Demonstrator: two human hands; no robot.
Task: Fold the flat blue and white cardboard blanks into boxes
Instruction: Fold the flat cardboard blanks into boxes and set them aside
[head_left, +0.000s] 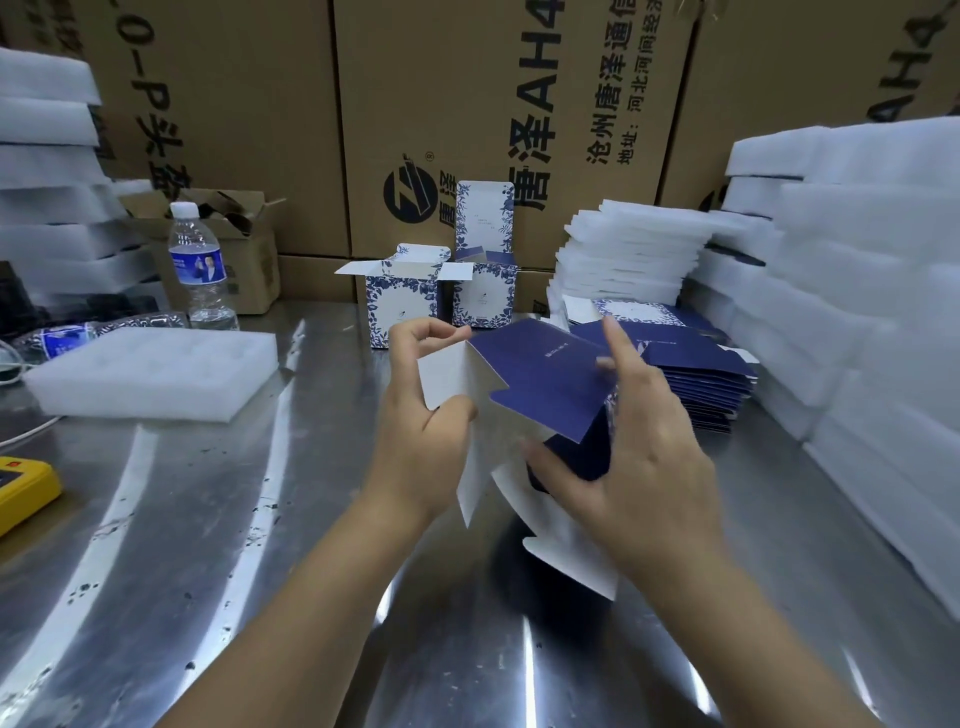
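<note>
Item: one dark blue and white cardboard blank (540, 384), partly opened, held in the air above the scuffed stainless-steel counter (218, 519), in front of the person.

Left hand (426, 421): thumb and curled fingers closed on a white flap at the blank's left edge, pinching it.

Right hand (623, 467): wrapped loosely around the blue body from the right, thumb under the lower panel, forefinger raised and free. It grips the blank but is not fully closed.

Stock: stack of flat dark blue blanks (696, 384) on the counter just right of the hands. Two finished blue-and-white floral boxes (436, 296) stand behind, lids open, against the brown shipping cartons (467, 104).

Also present: white foam tray (150, 374) at left; clear water bottle (200, 265); stacks of white foam sheets (857, 260) at right; yellow device (21, 488) at the left edge.

Step in hand, as judged: squaring the sleeve and turning in the end flaps.

Handling notes:
- Keep the right hand bracing the body so the walls stay square while the left hand bends the flap.
- Fold on the scored crease, not beside it, or the printed face is likely to crack.
- Turn the side flaps in before the tuck flap.
- Press with the free forefinger to seat the flap, and stand the box beside the finished pair.
</note>
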